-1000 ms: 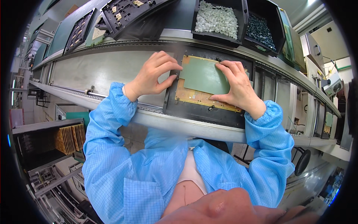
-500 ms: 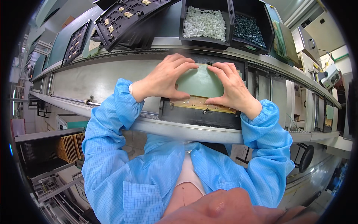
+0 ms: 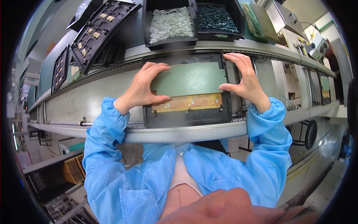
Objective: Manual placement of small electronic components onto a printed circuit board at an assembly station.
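A flat pale-green plate (image 3: 190, 79) lies over the far part of a yellow-brown circuit board (image 3: 194, 102), leaving the board's near strip with small parts uncovered. Both sit in a black carrier frame (image 3: 171, 121) on the conveyor. My left hand (image 3: 138, 89) is curved around the plate's left end, fingers and thumb apart, fingertips at its edge; whether they press on it I cannot tell. At the opposite end, my right hand (image 3: 249, 85) is spread wide, its thumb tip by the plate's right edge and its fingers over the frame's far right corner.
Beyond the conveyor's far rail (image 3: 134, 54) stand two black bins, one with white pieces (image 3: 171, 24), one with dark blue-green pieces (image 3: 217, 19). A black tray (image 3: 97, 33) leans to their left; green sheets (image 3: 259, 22) stand on the right. The near rail (image 3: 186, 134) runs before me.
My hands have moved apart, the right one off the plate to its right side. More of the plate and board shows. The whole scene has shifted left with the camera.
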`<state>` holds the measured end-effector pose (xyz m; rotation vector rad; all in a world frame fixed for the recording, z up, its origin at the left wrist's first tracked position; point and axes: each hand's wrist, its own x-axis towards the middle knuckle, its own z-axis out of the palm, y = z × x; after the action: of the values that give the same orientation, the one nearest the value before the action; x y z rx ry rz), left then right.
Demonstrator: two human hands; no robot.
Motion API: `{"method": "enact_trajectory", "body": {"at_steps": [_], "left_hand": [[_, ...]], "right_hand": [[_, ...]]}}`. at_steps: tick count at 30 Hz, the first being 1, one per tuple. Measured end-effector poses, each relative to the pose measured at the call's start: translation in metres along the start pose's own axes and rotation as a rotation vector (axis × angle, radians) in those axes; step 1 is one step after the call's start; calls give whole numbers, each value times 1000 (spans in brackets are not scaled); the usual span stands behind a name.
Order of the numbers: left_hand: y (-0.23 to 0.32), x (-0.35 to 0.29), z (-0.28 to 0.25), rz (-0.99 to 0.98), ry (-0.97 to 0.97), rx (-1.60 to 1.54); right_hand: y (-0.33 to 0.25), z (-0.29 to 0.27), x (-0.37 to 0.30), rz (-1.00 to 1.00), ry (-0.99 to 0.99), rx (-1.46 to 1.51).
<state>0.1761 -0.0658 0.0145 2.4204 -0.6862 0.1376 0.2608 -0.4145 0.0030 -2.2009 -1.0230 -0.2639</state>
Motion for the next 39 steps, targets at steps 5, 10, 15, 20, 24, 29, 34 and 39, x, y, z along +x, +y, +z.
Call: {"method": "enact_trajectory", "body": {"at_steps": [5,10,15,20,24,29,34,39], "left_hand": [[-3,-6,-4,-5,-3,13],[-1,-5,-5,11,37,56],[-1,-8,-7,10,38,84],[0,-11,-4,10,56,91],[3,-12,-3,-17,32,104],[3,-10,-4,-21,13,82],[3,-7,-3,25,-9,193],[10,-6,0,21,-41,260]], "right_hand": [[6,7,-6,2,23,22],[11,7,-7,77,83,88],[9,10,-8,94,104,111],[9,14,-9,162,111,159],[8,13,-12,162,64,134],[3,9,-13,91,-3,87],[4,5,-14,121,-19,115],[5,-6,-15,77,-63,79]]}}
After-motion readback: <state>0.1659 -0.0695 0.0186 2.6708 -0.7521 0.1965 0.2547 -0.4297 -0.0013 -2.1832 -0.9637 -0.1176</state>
